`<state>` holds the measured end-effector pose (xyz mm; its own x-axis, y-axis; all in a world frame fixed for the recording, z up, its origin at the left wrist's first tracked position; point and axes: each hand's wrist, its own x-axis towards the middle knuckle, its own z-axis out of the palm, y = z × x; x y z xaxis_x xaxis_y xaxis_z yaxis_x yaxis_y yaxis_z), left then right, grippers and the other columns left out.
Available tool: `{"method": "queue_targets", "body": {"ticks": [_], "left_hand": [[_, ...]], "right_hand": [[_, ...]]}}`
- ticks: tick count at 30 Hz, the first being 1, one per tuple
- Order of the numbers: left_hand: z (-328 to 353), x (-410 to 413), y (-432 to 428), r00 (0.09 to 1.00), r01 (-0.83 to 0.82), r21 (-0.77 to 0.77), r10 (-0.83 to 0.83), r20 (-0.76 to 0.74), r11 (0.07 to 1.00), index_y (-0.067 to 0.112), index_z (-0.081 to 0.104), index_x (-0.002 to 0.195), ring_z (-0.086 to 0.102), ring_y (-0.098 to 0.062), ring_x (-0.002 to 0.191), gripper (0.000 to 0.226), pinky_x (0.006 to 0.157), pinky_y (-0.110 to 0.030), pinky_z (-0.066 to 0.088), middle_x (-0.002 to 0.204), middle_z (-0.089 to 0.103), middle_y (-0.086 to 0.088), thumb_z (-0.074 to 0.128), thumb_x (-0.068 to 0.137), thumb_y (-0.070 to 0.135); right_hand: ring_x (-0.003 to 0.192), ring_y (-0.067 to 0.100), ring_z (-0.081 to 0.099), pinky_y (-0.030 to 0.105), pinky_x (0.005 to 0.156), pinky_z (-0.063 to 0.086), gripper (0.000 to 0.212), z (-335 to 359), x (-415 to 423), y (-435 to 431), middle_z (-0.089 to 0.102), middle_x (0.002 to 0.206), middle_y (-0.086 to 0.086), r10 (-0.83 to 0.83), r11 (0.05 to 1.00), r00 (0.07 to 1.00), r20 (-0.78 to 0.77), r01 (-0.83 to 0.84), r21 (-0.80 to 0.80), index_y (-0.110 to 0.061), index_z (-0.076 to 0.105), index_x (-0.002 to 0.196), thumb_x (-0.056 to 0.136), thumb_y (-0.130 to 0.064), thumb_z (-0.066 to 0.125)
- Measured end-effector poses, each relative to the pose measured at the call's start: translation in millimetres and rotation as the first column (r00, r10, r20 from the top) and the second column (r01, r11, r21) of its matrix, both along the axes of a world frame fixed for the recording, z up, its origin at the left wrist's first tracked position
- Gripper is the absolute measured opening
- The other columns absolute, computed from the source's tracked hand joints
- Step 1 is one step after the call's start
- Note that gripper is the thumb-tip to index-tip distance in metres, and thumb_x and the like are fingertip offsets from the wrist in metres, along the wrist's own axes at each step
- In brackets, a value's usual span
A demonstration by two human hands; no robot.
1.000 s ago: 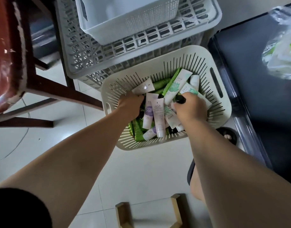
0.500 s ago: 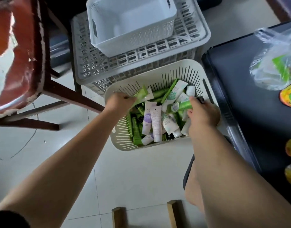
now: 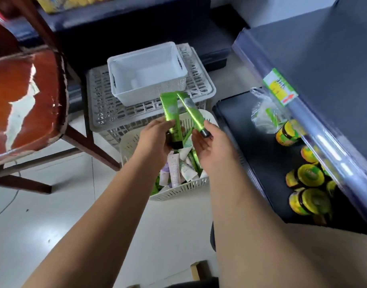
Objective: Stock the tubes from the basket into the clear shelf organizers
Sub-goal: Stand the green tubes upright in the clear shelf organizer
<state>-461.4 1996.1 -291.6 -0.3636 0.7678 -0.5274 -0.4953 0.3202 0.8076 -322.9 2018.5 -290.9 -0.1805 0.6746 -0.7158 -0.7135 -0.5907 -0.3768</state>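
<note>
Grip of left hand [image 3: 157,140] holds one green tube [image 3: 171,113], right hand [image 3: 209,148] a second tube [image 3: 192,112], above basket [image 3: 178,192]; labels blurred, unreadable.

I can read no words or numbers from here; the shelf-edge tag [image 3: 280,87] carries dark print on yellow and a red arrow, all blurred; the green tubes [image 3: 171,113] show pale round emblems, the jars [image 3: 309,175] yellow-green labels, illegible.

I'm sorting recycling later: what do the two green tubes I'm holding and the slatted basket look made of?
Left green tube and right green tube: probably soft plastic with a metallic gloss, given bright streaky highlights. Basket: rigid moulded plastic, matte cream, thin even slats.
</note>
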Motion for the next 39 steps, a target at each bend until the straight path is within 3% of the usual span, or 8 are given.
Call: {"method": "queue_targets", "body": {"ticks": [6, 11, 16, 22, 26, 31, 35, 39], "left_hand": [[65.5, 7.1, -5.8, 0.999, -0.051, 0.229, 0.048, 0.019, 0.972, -0.001, 0.060, 0.123, 0.068, -0.031, 0.092, 0.029, 0.082, -0.040, 0.057, 0.111, 0.071, -0.023, 0.061, 0.096, 0.009], [115.0, 25.4, -15.7, 0.987, 0.077, 0.441, -0.131, 0.093, 0.894, 0.014, 0.054, 0.113, 0.067, -0.033, 0.096, 0.018, 0.091, -0.049, 0.053, 0.114, 0.069, -0.023, 0.057, 0.097, 0.005], [159.8, 78.7, -27.3, 0.955, 0.267, 0.468, -0.295, -0.014, 0.842, 0.014, 0.076, 0.086, 0.061, -0.034, 0.084, 0.025, 0.080, -0.044, 0.047, 0.093, 0.066, -0.021, 0.053, 0.089, 0.021], [175.5, 124.8, -32.1, 0.882, 0.429, 0.522, -0.466, -0.068, 0.737, -0.010, 0.055, 0.128, 0.055, -0.040, 0.098, 0.047, 0.085, -0.050, 0.045, 0.116, 0.053, -0.044, 0.056, 0.094, 0.022], [180.1, 152.3, -32.4, 0.867, 0.452, 0.528, -0.494, -0.069, 0.719, -0.009, 0.058, 0.130, 0.063, -0.031, 0.088, 0.042, 0.070, -0.032, 0.055, 0.112, 0.061, -0.029, 0.059, 0.095, 0.015], [205.5, 195.4, -36.4, 0.815, 0.487, 0.623, -0.576, -0.071, 0.612, -0.007, 0.059, 0.130, 0.063, -0.031, 0.091, 0.038, 0.077, -0.034, 0.055, 0.114, 0.063, -0.030, 0.059, 0.095, 0.009], [225.3, 242.8, -54.2, 0.836, 0.475, 0.611, -0.542, -0.087, 0.634, 0.009, 0.062, 0.118, 0.064, -0.033, 0.086, 0.025, 0.070, -0.040, 0.049, 0.106, 0.071, -0.028, 0.067, 0.093, 0.007], [234.0, 301.4, -83.1, 0.788, 0.541, 0.603, -0.604, -0.119, 0.586, 0.016, 0.061, 0.116, 0.064, -0.032, 0.081, 0.027, 0.061, -0.039, 0.050, 0.112, 0.070, -0.028, 0.070, 0.092, 0.008]], "right_hand": [[0.081, 0.020, 0.069, 0.026, 0.073, 0.060, 0.020, 63.7, -26.1, -13.6, 0.070, 0.096, 0.015, 0.064, 0.974, 0.988, -0.139, -0.032, 0.223, -0.002, 0.067, 0.110, 0.095, -0.014, 0.065], [0.079, 0.017, 0.067, 0.029, 0.079, 0.055, 0.015, 103.6, 10.8, -21.6, 0.074, 0.089, 0.007, 0.079, 0.886, 0.996, 0.045, -0.090, 0.455, -0.012, 0.073, 0.102, 0.098, -0.012, 0.059], [0.072, 0.017, 0.063, 0.031, 0.075, 0.054, 0.012, 120.3, 55.2, -38.3, 0.068, 0.082, 0.007, -0.055, 0.875, 0.993, 0.108, -0.004, 0.484, -0.013, 0.073, 0.098, 0.096, -0.012, 0.061], [0.081, 0.020, 0.068, 0.031, 0.077, 0.056, 0.021, 133.4, 98.3, -60.7, 0.071, 0.101, 0.014, -0.217, 0.815, 0.976, 0.025, 0.167, 0.555, -0.008, 0.071, 0.114, 0.096, -0.012, 0.060], [0.082, 0.020, 0.067, 0.027, 0.069, 0.055, 0.027, 154.8, 121.6, -75.6, 0.070, 0.100, 0.014, -0.313, 0.732, 0.950, 0.007, 0.236, 0.639, -0.005, 0.069, 0.120, 0.097, -0.005, 0.055], [0.093, 0.017, 0.066, 0.025, 0.074, 0.053, 0.037, 185.8, 158.8, -94.7, 0.071, 0.115, 0.012, -0.382, 0.600, 0.922, 0.058, 0.200, 0.775, -0.010, 0.062, 0.135, 0.101, -0.006, 0.050], [0.110, 0.030, 0.066, 0.040, 0.090, 0.056, 0.037, 203.4, 209.9, -127.4, 0.069, 0.125, 0.018, -0.505, 0.564, 0.846, 0.175, 0.170, 0.808, -0.006, 0.062, 0.135, 0.099, 0.001, 0.052], [0.114, 0.031, 0.068, 0.045, 0.087, 0.054, 0.032, 215.8, 258.5, -167.7, 0.074, 0.117, 0.010, -0.622, 0.595, 0.674, 0.398, 0.077, 0.800, -0.017, 0.071, 0.125, 0.094, -0.012, 0.068]]}}
